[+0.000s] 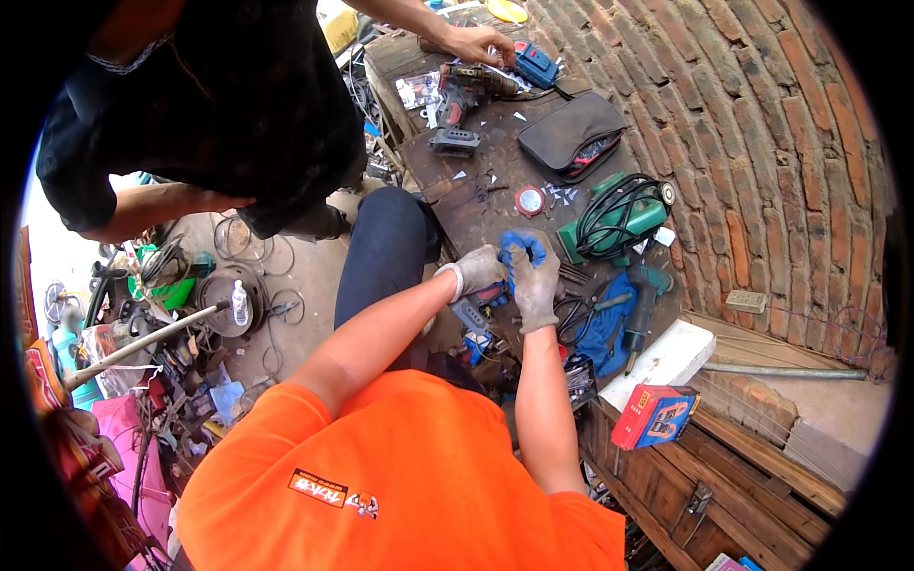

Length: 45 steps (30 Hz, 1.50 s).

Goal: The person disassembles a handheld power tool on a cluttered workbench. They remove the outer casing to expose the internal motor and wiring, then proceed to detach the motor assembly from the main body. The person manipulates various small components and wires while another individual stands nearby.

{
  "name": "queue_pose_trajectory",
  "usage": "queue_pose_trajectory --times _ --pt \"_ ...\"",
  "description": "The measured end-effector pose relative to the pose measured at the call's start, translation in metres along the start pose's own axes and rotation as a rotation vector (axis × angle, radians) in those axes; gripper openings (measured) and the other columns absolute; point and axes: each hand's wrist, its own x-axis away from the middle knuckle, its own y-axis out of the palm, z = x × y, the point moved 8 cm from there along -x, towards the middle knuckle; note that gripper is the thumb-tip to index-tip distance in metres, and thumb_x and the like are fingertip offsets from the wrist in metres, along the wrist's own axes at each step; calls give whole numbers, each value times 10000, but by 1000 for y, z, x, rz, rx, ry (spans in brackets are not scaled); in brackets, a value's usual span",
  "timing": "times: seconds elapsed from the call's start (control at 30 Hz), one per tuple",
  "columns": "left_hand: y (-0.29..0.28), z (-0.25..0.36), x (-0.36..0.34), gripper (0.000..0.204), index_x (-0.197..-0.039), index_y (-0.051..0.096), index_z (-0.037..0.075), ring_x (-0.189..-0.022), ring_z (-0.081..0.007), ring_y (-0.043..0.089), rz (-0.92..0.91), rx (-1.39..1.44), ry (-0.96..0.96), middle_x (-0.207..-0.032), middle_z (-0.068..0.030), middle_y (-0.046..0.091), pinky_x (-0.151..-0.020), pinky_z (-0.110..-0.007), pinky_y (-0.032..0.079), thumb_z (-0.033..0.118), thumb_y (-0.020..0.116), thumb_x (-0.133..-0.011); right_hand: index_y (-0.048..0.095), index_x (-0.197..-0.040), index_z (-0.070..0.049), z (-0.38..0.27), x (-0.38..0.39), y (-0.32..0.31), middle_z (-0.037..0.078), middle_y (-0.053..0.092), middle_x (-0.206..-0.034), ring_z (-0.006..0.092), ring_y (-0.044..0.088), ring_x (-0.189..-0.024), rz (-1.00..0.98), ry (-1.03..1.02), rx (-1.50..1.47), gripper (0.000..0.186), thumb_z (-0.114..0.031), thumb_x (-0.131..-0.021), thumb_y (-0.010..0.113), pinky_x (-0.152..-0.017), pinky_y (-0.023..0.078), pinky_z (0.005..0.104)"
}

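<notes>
Standing over the person in the orange shirt, I see both forearms run up from the lower edge and meet just in front of the chest, above the near edge of the desk (495, 205). Both hands wear grey work gloves. The left hand (473, 273) is curled shut, its fingers folded in on something small that I cannot make out. The right hand (535, 284) is clamped on a blue piece (522, 245), which pokes out above its fingertips. That blue piece sits between the two hands, a little nearer the right one, and stands roughly upright, its long axis pointing away from the body toward the far end of the desk. The two gloves touch or nearly touch at the knuckles, so the left hand lies just to the left of the blue piece and slightly below it.

Just beyond the right hand a green power tool (619, 224) lies with its black cord coiled on top, and a teal drill (643, 305) rests on a blue cloth beside it. A red box (657, 416) sits near the right elbow by a white foam block (666, 362). Farther up the desk lie a round red-rimmed disc (529, 200) and a black pouch (571, 133). At the far end, another person's hand (476, 43) rests on a dark drill (481, 84), well apart from the gloved pair
</notes>
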Motion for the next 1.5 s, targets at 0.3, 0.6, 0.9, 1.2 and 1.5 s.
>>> queue_pose_trajectory --times 0.3,0.6,0.9,1.2,1.5 --pt "-24 84 48 506 -1134 615 -13 -1054 -418 642 174 -268 -108 -1081 -283 664 -924 -477 500 385 689 -830 617 -1238 9 11 -6 -26 60 672 -756 88 588 -606 176 203 -571 531 -466 -1004 590 -525 432 217" --pt "-45 97 62 433 -1055 651 8 -1062 -393 638 299 -492 -16 -1103 -245 657 -914 -461 504 369 716 -825 632 -1173 29 11 -1 -17 121 690 -1042 102 618 -779 125 231 -254 529 -470 -1003 594 -729 508 265" --pt "-55 82 46 451 -1310 598 92 -1129 -379 628 338 -220 24 -1168 -213 669 -964 -441 497 245 637 -888 601 -1262 23 -3 -25 -18 96 699 -910 104 616 -676 147 229 -369 443 -357 -1035 572 -641 513 252" --pt "-49 96 28 309 -1164 661 99 -961 -337 691 249 -608 120 -1013 -136 714 -809 -454 552 192 602 -875 654 -970 14 15 -18 -24 54 664 -814 87 550 -633 175 226 -394 306 -290 -1009 638 -598 466 245" --pt "-58 107 27 282 -1070 718 130 -918 -299 690 218 -709 278 -962 -93 680 -775 -431 558 268 678 -827 650 -970 21 -6 -19 -16 48 670 -829 68 510 -594 107 265 -336 318 -295 -1007 643 -556 441 233"
